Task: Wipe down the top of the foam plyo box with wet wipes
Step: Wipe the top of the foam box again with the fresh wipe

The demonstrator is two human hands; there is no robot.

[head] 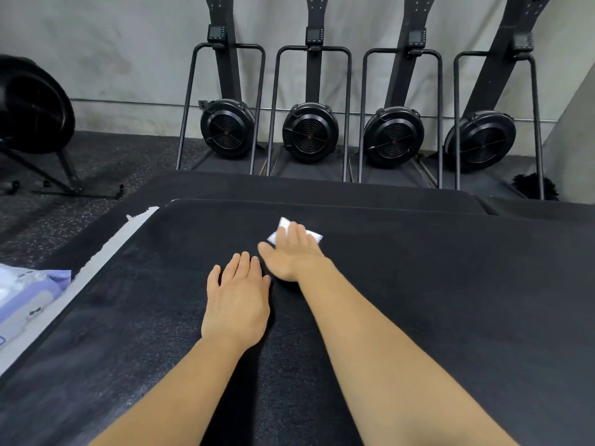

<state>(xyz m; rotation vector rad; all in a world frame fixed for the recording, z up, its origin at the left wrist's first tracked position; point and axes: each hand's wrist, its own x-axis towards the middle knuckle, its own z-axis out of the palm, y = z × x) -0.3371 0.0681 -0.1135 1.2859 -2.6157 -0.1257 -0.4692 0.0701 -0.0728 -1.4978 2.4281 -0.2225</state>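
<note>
**A:** What takes up most of the view?
**B:** The black top of the foam plyo box [418, 300]. It runs from the near edge to mid-scene, and a second black padded block [322, 188] sits just past its far edge.

**A:** And behind that?
**B:** Four black fan-wheel machines [310, 133] stand in a row against the far grey wall. Another dark wheeled machine [29, 104] sits far left on the speckled floor.

**A:** Any containers?
**B:** One, a lavender-and-white pack of wipes [29, 294]. It lies at the near left, off the box's top and beside its pale left side. Its contents cannot be seen. A black feathery duster [534, 186] sits far right, by the last machine.

**A:** How do the hands lie?
**B:** The person's left hand [238, 297] rests flat on the box top, palm down, fingers straight, holding nothing. The right hand [294, 252], just beyond it, is flat too.

**A:** And the wipe?
**B:** The white wet wipe [284, 224] lies on the box top toward its far edge. The right hand's straight fingers press on it, and its corners show around them.
</note>
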